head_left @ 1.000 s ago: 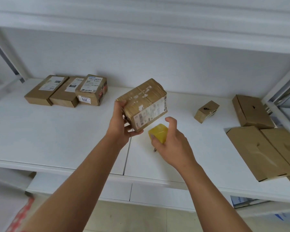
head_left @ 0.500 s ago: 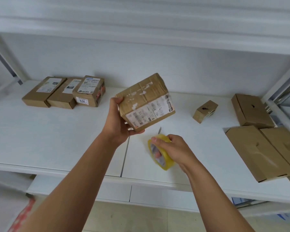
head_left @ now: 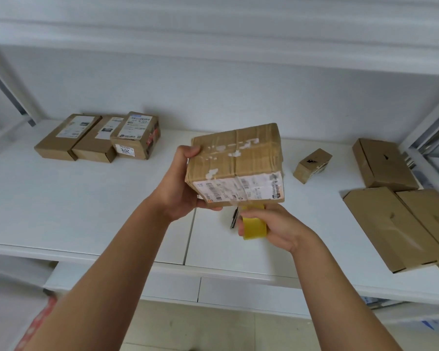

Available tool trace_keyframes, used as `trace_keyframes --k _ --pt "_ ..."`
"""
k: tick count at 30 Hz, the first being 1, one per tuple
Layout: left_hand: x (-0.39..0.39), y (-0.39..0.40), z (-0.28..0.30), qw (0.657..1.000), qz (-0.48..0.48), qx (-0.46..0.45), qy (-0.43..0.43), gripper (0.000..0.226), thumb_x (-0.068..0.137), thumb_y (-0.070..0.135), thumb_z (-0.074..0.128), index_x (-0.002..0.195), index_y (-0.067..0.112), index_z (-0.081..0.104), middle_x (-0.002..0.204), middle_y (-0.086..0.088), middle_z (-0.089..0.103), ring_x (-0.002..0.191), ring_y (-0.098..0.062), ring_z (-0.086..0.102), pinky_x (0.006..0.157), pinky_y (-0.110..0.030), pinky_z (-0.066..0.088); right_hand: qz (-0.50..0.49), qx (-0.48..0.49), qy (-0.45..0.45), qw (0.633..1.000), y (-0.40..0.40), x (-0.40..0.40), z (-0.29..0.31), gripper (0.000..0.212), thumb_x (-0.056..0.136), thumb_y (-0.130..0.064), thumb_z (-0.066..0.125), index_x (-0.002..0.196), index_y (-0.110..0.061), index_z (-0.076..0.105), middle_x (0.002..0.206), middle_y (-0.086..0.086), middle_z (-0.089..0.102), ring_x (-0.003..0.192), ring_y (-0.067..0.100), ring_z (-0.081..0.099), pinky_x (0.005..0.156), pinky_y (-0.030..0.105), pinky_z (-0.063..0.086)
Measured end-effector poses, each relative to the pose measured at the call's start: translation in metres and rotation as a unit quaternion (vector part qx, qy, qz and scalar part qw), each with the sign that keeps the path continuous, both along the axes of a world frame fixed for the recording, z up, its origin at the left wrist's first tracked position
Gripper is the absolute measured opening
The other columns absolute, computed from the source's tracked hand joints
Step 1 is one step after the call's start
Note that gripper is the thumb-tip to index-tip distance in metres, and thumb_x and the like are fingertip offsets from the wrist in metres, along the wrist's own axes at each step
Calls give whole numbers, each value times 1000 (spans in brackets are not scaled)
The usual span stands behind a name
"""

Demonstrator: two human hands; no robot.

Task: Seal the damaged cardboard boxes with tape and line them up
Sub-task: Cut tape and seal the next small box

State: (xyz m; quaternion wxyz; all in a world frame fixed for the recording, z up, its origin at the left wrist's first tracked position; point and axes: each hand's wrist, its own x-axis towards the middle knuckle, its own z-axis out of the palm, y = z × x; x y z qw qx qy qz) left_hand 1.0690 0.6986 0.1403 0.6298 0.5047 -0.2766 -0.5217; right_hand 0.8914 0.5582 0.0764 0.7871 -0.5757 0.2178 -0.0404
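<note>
Taping step: my left hand (head_left: 180, 188) fingers grip the labelled brown cardboard box (head_left: 235, 164) above the white shelf (head_left: 86, 211), right hand (head_left: 276, 226) fingers curl round the yellow tape roll (head_left: 254, 225) just beneath; next, I'd say, run tape over a seam.

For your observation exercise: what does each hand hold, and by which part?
Left hand grips the brown cardboard box by its left end; right hand grips the yellow tape roll round its rim.

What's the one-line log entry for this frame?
left hand: holds box off shelf | right hand: grips tape roll under box edge | row of three boxes: back left
</note>
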Motion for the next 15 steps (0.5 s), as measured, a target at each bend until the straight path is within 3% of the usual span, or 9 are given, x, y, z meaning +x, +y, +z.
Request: trace_keyframes --k 3,5,7,8,9,11,13,15 --pt "3 5 0 999 -32 -9 10 63 83 62 41 125 22 64 116 -14 66 103 -39 62 70 -48 55 38 27 -40 998 -8 -12 -1 56 74 -1 61 130 -3 57 98 26 63 85 37 64 84 45 50" --pt "2 8 0 998 -55 -9 -1 67 80 62 45 129 19 61 118 -14 64 102 -39 61 71 -47 55 38 82 -60 994 -1 -4 7 58 77 -8 61 134 2 52 108 27 63 91 35 65 88 46 51" --pt "0 10 -2 996 -82 -16 -21 71 78 62 53 132 17 59 122 -14 63 103 -38 62 73 -47 55 61 147 -198 967 -2 5 18 30 95 -15 51 114 4 64 102 23 66 89 19 70 87 31 54" --pt "0 12 -3 995 -97 -24 -27 74 76 64 58 132 16 59 123 -14 64 104 -36 63 74 -48 55 74 184 -240 950 -9 5 23 28 100 -15 47 101 1 70 96 20 68 86 7 71 86 23 53" --pt "0 14 -5 993 -113 -35 -26 75 74 65 62 131 16 60 123 -12 65 105 -34 63 75 -48 55 44 165 -219 961 -8 2 21 31 101 -21 47 100 -6 74 99 12 72 93 4 70 87 20 53" --pt "0 20 -8 988 -142 -53 -17 72 72 64 67 127 18 64 120 -9 67 106 -30 65 81 -47 55 38 147 -135 979 -7 1 14 32 96 -33 53 109 -14 76 111 4 73 105 16 69 88 31 55" --pt "-2 26 -11 988 -149 -39 -29 72 68 57 73 129 20 64 120 -6 68 110 -26 65 88 -43 53 -46 148 -56 986 -32 -8 7 34 88 -36 60 108 -12 73 105 9 73 95 25 71 79 38 58" --pt "-6 28 -14 984 -144 -3 -106 87 64 41 71 144 18 48 127 -4 64 117 -26 62 96 -40 50 -130 138 -25 982 -42 -1 13 37 88 -33 61 112 -6 64 100 15 72 87 29 72 72 37 59"
